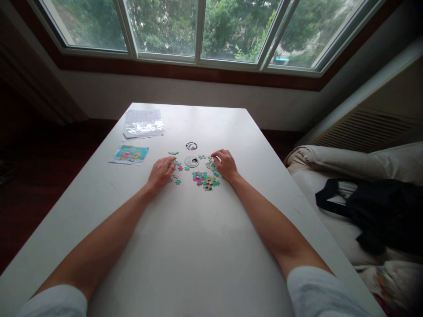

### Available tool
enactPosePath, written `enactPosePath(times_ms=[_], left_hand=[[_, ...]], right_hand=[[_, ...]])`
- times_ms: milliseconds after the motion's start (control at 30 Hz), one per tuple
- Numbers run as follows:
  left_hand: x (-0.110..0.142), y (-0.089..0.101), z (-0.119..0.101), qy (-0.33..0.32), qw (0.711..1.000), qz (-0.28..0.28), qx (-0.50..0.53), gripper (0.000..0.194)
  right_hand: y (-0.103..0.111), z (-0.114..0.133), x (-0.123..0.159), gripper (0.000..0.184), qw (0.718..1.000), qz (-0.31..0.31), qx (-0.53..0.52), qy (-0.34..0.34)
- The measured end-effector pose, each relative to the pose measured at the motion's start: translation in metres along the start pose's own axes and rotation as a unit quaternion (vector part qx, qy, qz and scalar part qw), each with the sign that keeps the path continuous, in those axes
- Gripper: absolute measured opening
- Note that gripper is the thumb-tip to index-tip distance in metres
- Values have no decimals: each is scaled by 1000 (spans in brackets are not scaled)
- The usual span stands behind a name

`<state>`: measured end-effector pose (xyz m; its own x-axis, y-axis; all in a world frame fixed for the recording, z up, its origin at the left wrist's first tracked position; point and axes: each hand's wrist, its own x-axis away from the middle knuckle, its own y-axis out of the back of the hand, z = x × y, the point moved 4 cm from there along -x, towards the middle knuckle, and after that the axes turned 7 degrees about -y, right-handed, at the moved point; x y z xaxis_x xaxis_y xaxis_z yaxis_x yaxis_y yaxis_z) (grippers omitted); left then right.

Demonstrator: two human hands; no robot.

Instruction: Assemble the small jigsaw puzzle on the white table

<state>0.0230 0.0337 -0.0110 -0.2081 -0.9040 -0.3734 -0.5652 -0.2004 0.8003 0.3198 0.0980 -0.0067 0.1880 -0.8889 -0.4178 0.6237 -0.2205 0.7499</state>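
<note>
Small jigsaw pieces in teal, pink and yellow lie scattered on a white table (198, 246). A partly joined cluster (205, 179) sits between my hands. My left hand (161, 171) rests palm down on loose pieces (178, 167), with its fingers curled over them. My right hand (224, 164) rests at the cluster's right edge, its fingertips bent down and pinching at a piece there. What each hand's fingers hold is too small to make out.
A round lid (191, 161) and a small round tin (191, 145) lie just beyond the pieces. A picture card (130, 154) and a clear plastic bag (143, 124) sit at the far left. A sofa with a black bag (380, 211) stands to the right.
</note>
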Motion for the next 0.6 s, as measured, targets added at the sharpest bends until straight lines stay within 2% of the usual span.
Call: enactPosePath(times_ms=[133, 267, 367, 600], left_hand=[[6, -4, -15, -52, 995, 34, -79, 55], [10, -8, -21, -62, 988, 76, -122, 71], [11, -10, -20, -52, 985, 92, -133, 72], [11, -13, -16, -10, 983, 102, -154, 59]], right_hand=[[4, -11, -1, 21, 996, -38, 40, -66], [3, -26, -2, 26, 990, -35, 67, -120], [0, -29, -2, 30, 992, -27, 48, -110], [-8, -20, 1, 31, 999, -1, 13, -53]])
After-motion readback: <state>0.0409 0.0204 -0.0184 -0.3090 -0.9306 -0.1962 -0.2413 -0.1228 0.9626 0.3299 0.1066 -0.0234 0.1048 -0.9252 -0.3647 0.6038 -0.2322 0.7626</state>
